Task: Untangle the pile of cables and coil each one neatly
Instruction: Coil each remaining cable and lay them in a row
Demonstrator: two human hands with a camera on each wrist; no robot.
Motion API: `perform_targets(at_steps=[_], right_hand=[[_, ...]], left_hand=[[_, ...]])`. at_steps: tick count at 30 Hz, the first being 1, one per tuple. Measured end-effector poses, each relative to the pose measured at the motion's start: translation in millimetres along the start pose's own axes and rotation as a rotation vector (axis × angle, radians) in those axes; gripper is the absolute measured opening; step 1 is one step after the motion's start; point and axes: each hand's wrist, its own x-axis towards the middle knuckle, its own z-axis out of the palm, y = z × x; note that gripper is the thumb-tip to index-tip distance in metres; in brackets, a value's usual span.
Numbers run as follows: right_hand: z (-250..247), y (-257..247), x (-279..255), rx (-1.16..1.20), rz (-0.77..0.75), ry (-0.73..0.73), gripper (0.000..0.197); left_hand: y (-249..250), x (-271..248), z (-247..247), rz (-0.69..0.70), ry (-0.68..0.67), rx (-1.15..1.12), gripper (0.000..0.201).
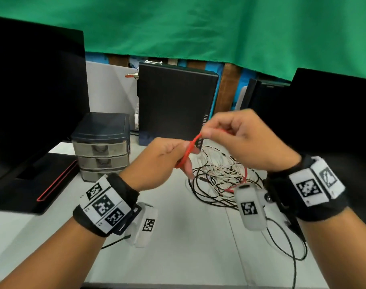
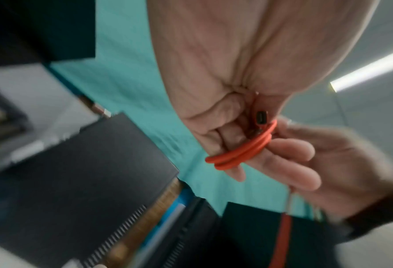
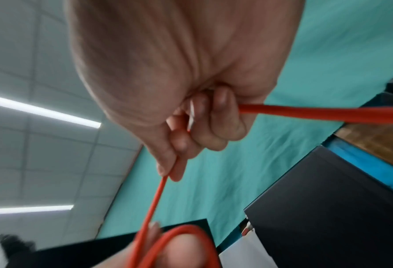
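A red cable (image 1: 188, 151) is looped in two turns around the fingers of my left hand (image 1: 169, 157), raised above the desk. In the left wrist view the red loops (image 2: 243, 150) cross my fingers and a dark connector end (image 2: 261, 117) sits against the palm. My right hand (image 1: 236, 134) pinches the same red cable (image 3: 159, 195) between thumb and forefinger just right of the left hand, and the cable runs on through its curled fingers. Below both hands lies a tangled pile of black, white and red cables (image 1: 219, 176) on the desk.
A small grey drawer unit (image 1: 100, 144) stands left of the pile, a black computer case (image 1: 175, 103) behind it. Dark monitors (image 1: 32, 90) flank the white desk (image 1: 188, 247) on both sides. A thin black cable (image 1: 290, 245) trails off my right wrist.
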Motion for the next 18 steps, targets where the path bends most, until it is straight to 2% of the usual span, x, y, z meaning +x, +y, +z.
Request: perform_targets(at_steps=[3, 6, 8, 11, 13, 14, 16, 18], right_hand=[[-10.2, 18.1, 18.6, 0.109, 0.004, 0.173, 0.007], [3.9, 36.1, 22.0, 0.192, 0.048, 0.224, 0.011], [26.2, 41.0, 13.9, 0.159, 0.092, 0.123, 0.015], [59.3, 34.1, -6.3, 0.097, 0.127, -0.145, 0.022], [71.2, 20.3, -15.5, 0.031, 0.083, -0.283, 0.034], [71.4, 11.6, -18.2, 0.014, 0.060, -0.324, 0.037], [63.5, -5.9, -19.4, -0.002, 0.017, -0.351, 0.033], [47.0, -20.1, -17.5, -0.039, -0.037, -0.307, 0.025]], left_hand=[[13.1, -5.3, 4.9, -0.003, -0.065, -0.389, 0.041], [27.7, -7.3, -3.3, 0.058, 0.009, -0.680, 0.040], [29.6, -5.4, -13.5, 0.114, 0.104, -0.780, 0.039], [20.5, -2.3, -27.2, 0.125, 0.209, -0.881, 0.037], [13.6, -0.6, -27.2, 0.114, 0.252, -0.826, 0.035], [11.4, 0.3, -25.6, 0.107, 0.283, -0.713, 0.034], [9.3, 0.9, -21.6, 0.098, 0.340, -0.364, 0.039], [6.9, 0.3, -21.3, 0.095, 0.294, -0.126, 0.040]])
